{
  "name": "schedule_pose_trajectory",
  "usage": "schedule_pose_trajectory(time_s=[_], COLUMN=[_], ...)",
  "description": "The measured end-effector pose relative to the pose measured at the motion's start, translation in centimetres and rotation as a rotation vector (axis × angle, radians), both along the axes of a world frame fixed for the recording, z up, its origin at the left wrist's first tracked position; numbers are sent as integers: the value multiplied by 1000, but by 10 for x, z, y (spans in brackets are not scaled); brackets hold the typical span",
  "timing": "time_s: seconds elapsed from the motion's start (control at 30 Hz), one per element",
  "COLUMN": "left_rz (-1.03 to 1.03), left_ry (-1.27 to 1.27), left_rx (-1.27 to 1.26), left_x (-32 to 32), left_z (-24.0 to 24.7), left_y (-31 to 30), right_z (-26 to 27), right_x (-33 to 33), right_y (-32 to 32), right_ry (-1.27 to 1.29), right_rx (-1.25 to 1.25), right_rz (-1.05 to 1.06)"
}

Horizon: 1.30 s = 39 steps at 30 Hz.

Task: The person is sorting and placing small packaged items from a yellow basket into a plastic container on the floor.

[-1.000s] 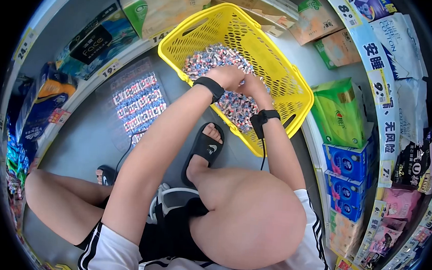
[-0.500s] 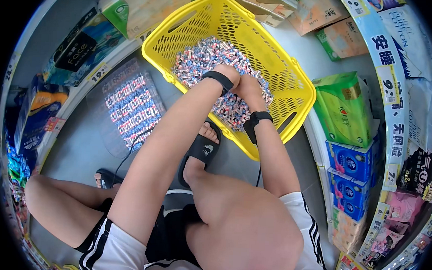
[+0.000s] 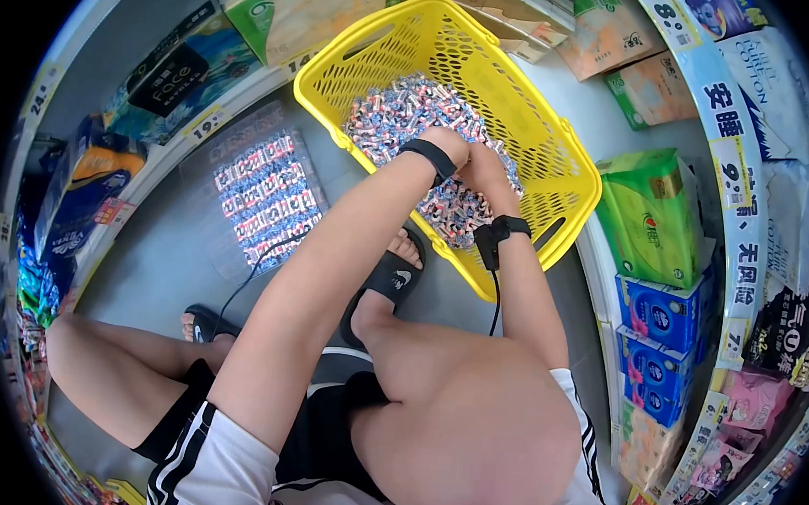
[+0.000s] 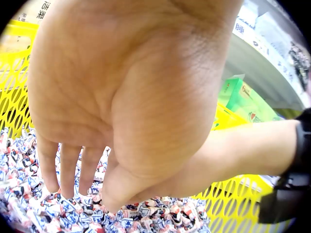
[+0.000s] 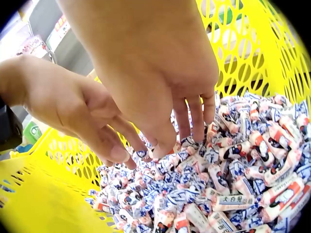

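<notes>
Hardly shifted since a second ago: still working both hands close together in the wrapped candies heaped in the yellow basket.

Crouching on the shop floor between shelves, with the left hand and right hand side by side in the heap. Dipping the right hand's straight, loosely spread fingers down to the wrappers. Hanging the left fingers open too, tips just over the candies. Gripping nothing that shows, though cannot tell whether a sweet hides between the thumbs. Judging by how things lie: already laid with neat rows of candies, the clear tray on the floor just beside the basket. Left to go through, a deep heap covering the whole basket bottom.
</notes>
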<state>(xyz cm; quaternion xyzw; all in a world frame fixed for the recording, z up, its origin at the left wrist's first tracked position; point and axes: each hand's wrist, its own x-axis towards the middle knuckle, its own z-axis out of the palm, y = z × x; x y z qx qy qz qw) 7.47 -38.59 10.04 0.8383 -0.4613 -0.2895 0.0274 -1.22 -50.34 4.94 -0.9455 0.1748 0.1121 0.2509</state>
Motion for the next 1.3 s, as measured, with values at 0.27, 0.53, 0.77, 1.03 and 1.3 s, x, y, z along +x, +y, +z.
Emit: schedule_pose_trajectory(time_s=[0.27,0.53,0.77,1.03,1.3], left_rz=[18,60,139,207,411], left_ry=[-42,37,-99,-440,-519], left_rx=[-105,-114,-431,-885,-1015], left_x=[-10,-1,12,20,21], left_z=[37,78,85,79,85], left_y=[31,83,150,235,287], right_z=[43,86,124,167,195], right_x=[4,9,30,62,86], right_y=[13,49,91,165,228], right_ry=[-72,-113,-256,-482,-525], right_rx=[-31,45,5,-46,82], right_rz=[115,163,291,467,552])
